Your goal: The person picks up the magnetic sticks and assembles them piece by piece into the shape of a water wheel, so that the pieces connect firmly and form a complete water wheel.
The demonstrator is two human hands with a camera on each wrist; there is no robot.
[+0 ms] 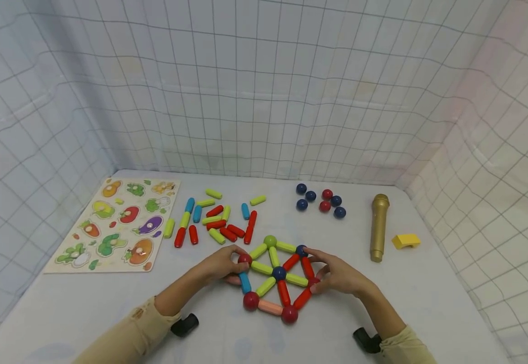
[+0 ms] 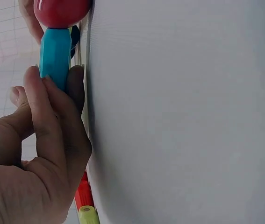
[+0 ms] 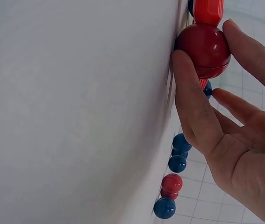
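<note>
left hand (image 1: pixel 220 265) pinches the blue rod (image 2: pixel 55 51), long axis near-to-far on the wheel's left; right hand (image 1: pixel 337 275) pinches the red ball (image 3: pixel 203 50) opposite.

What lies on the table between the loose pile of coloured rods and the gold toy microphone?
In the head view, a cluster of loose balls, four blue and two red, sits between the rod pile and the gold microphone, towards the back of the table.
</note>
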